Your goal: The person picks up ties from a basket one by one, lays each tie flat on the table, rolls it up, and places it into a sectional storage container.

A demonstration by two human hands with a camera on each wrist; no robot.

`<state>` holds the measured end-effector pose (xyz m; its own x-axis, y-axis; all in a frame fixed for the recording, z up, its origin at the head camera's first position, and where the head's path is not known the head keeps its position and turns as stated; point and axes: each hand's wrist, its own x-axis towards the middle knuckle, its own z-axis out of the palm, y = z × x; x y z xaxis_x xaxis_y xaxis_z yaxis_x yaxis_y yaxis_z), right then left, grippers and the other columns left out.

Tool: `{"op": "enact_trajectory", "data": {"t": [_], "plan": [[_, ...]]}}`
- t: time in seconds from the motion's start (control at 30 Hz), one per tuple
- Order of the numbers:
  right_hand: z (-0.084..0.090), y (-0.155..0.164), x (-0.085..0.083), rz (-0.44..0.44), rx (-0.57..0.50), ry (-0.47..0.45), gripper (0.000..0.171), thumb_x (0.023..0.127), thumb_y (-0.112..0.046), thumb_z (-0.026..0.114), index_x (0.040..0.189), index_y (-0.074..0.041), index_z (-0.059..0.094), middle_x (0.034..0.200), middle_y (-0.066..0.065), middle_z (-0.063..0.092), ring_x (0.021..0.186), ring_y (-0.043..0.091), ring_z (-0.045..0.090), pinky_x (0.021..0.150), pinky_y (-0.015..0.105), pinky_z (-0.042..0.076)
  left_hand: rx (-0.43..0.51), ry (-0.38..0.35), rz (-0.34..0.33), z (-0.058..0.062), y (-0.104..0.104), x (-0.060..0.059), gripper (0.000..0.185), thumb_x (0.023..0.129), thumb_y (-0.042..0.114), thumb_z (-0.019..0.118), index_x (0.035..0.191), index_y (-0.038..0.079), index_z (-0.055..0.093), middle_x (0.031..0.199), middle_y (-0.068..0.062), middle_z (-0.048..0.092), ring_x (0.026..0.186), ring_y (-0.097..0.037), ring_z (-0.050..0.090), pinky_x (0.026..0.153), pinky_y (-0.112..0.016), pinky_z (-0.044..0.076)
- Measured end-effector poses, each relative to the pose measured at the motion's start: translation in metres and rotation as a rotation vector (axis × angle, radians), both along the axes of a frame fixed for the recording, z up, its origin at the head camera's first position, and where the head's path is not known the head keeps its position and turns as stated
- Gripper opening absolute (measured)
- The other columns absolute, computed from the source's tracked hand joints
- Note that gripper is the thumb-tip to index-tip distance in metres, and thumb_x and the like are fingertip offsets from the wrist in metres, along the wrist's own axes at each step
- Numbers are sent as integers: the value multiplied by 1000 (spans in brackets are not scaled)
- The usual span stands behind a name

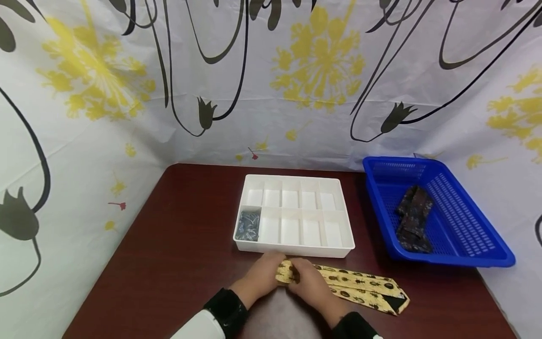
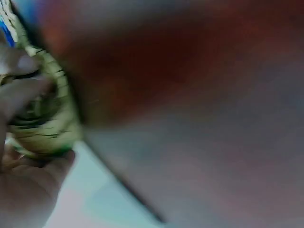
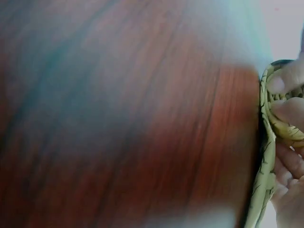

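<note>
A yellow necktie (image 1: 357,281) printed with dark beetles lies on the table, its wide pointed end and dark lining to the right. At its left end the tie is rolled into a coil. My left hand (image 1: 264,274) grips the coil from the left, and my right hand (image 1: 312,288) pinches it from the right. In the left wrist view the coiled necktie (image 2: 52,128) sits between fingers and thumb. The right wrist view shows the flat length of the necktie (image 3: 267,166) running down from the coil. Fingers cover part of the roll.
Just beyond the hands stands a white compartment tray (image 1: 292,248); its front left compartment holds a grey-blue patterned bundle (image 1: 248,225). To the right, a blue basket (image 1: 470,261) contains dark patterned folded cloth (image 1: 415,219). A patterned white sheet (image 1: 262,108) hangs behind the brown table (image 1: 169,263).
</note>
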<state>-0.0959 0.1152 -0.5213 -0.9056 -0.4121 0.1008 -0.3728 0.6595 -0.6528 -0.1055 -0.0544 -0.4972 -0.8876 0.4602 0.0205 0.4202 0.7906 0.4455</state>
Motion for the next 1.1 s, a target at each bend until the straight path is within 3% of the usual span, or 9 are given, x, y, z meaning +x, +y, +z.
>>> {"op": "enact_trajectory", "data": {"t": [0.1,0.23,0.33,0.47,0.63,0.83,0.93,1.0,1.1], "plan": [[-3,1,-1,-11,-5,14,47,66,-6,80,110,-3,63,101,4,60,91,18,55,78,36,48,226,-45,10,-12,-11,1,43,67,12,82,105,9,62,100,-1,64,94,-17,57,85,-32,47],[-5,4,-3,-11,-15,31,48,65,-7,80,110,-4,64,101,3,61,90,16,54,76,33,48,350,-94,34,-19,-16,0,41,62,1,81,99,7,65,94,0,65,88,-12,57,81,-29,47],[-5,5,-4,10,-9,29,47,65,-8,80,110,-6,65,100,0,61,90,14,53,74,31,46,281,-45,12,-15,-14,-1,32,60,4,80,87,10,66,83,5,63,79,-9,55,76,-26,46],[-2,6,-3,27,1,30,44,64,-8,80,106,-9,65,98,-3,59,87,12,50,71,27,44,105,7,0,-3,-7,-1,22,61,12,79,75,14,62,70,9,57,68,-8,52,67,-25,46],[2,5,-1,31,21,50,35,62,-8,80,90,-12,59,83,-5,48,79,11,43,63,25,39,-131,-28,87,14,7,3,14,71,11,72,70,15,58,66,5,56,63,-11,53,59,-26,46],[4,3,1,40,36,49,37,61,-9,82,82,-15,51,78,-4,43,73,11,40,59,26,36,-338,-82,209,26,25,7,11,85,3,62,78,10,64,77,-4,63,72,-16,60,60,-30,51],[4,3,1,33,60,69,37,60,-11,82,81,-15,51,77,-5,43,72,11,41,58,26,36,-380,-92,208,25,28,8,7,85,2,64,83,9,66,82,-6,64,80,-18,62,64,-31,53],[4,3,1,32,72,75,37,61,-12,83,83,-15,54,78,-5,45,73,11,42,59,26,37,-359,-80,177,22,24,8,5,83,5,67,86,8,66,83,-6,64,83,-20,62,69,-31,53],[3,3,0,35,82,74,37,62,-13,83,93,-10,62,87,-3,55,81,13,50,65,28,43,-200,-69,106,11,11,9,24,75,15,78,94,10,64,87,-2,63,87,-19,59,78,-30,50]]}}
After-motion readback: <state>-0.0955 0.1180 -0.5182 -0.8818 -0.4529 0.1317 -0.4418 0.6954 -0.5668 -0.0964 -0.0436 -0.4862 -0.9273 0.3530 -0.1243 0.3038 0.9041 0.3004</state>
